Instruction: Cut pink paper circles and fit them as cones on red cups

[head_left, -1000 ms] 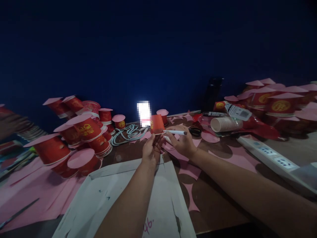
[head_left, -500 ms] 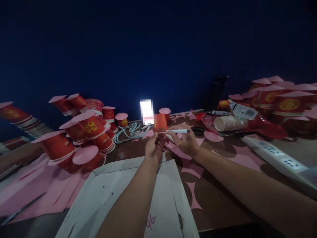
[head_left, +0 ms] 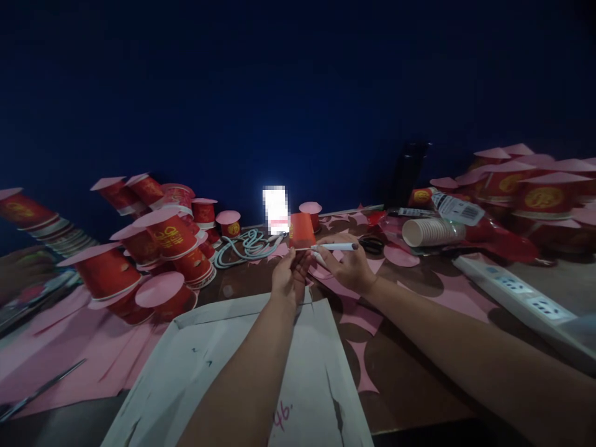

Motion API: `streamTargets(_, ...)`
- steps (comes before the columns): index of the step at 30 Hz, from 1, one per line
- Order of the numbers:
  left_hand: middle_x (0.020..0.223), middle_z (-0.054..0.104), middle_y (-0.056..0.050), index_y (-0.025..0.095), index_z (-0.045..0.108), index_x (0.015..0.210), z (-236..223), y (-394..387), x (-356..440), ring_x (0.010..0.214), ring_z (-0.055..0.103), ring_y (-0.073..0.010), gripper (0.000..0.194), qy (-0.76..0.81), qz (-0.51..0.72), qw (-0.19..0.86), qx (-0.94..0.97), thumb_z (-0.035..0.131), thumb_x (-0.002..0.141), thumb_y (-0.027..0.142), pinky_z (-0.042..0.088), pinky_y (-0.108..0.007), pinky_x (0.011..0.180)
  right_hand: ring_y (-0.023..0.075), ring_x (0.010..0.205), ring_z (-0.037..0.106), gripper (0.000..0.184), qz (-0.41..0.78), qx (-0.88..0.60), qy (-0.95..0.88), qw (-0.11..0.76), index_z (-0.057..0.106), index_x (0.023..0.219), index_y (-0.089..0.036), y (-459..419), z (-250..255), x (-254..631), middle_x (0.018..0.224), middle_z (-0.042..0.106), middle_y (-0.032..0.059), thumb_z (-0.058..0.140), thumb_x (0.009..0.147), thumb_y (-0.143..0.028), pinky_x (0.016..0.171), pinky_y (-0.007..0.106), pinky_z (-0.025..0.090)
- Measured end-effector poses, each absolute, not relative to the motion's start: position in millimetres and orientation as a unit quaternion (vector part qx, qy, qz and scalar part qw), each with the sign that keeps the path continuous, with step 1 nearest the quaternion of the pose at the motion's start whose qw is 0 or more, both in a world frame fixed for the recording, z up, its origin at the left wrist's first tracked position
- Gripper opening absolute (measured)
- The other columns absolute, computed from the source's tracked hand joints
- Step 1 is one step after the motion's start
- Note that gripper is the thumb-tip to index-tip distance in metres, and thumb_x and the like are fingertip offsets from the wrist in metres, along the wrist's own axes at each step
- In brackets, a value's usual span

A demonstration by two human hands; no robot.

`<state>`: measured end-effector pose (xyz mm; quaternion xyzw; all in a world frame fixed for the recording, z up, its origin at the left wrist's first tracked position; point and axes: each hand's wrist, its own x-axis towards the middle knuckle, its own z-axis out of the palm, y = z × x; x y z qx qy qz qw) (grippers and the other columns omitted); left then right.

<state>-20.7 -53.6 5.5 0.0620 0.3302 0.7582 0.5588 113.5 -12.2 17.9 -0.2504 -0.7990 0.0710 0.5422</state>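
Observation:
In front of me, my left hand [head_left: 291, 273] is closed on a red paper cup [head_left: 302, 229], its rim turned toward me. My right hand [head_left: 347, 264] grips a slim white marker-like pen [head_left: 338, 246] with a dark end; its other end is at the cup's rim. Whether that tip touches the cup I cannot tell. Just behind stands another red cup [head_left: 310, 217] topped by a pink paper disc. Beneath my left forearm is a worn white board [head_left: 223, 347].
Capped red cups [head_left: 172, 239] are piled at left, more [head_left: 544, 192] at right. Nested cups [head_left: 433, 232], black-handled scissors [head_left: 372, 244], a white power strip [head_left: 526, 298], a coiled cable [head_left: 246, 248] and pink paper scraps [head_left: 363, 366] lie around. Another blade [head_left: 46, 388] rests on pink sheets [head_left: 79, 347].
My hands, the cup and the pen look almost unmoved. At the far left, another person's forearm has drawn back, leaving a blurred shape there.

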Motion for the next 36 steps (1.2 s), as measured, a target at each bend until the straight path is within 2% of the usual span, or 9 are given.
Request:
streamTargets(6,0.071,0.07,-0.008,0.009,0.064,0.084,6.6,-54.7,-21.3,0.065,0.069,-0.013,0.014,0.313,0.766,0.559,0.061,0.05,0.088,0.011,0.058,-0.021,0.067,0.022,0.089,0.066,0.011,0.079,-0.279,-0.767,0.572,0.066,0.091,-0.021,-13.7,18.3,115.6,0.089,0.072,0.0054,0.058,0.087,-0.026,0.086,0.041,0.049)
streamTargets(36,0.068,0.069,-0.007,0.009,0.063,0.08,8.5,-56.2,-18.1,0.063,0.068,-0.0114,0.013,0.334,0.747,0.569,0.081,0.052,0.087,0.011,0.057,-0.021,0.068,0.0197,0.085,0.065,0.007,0.057,-0.253,-0.793,0.551,0.065,0.087,-0.021,-14.3,17.6,112.7,0.087,0.071,0.0042,0.059,0.085,-0.024,0.086,0.039,0.045)
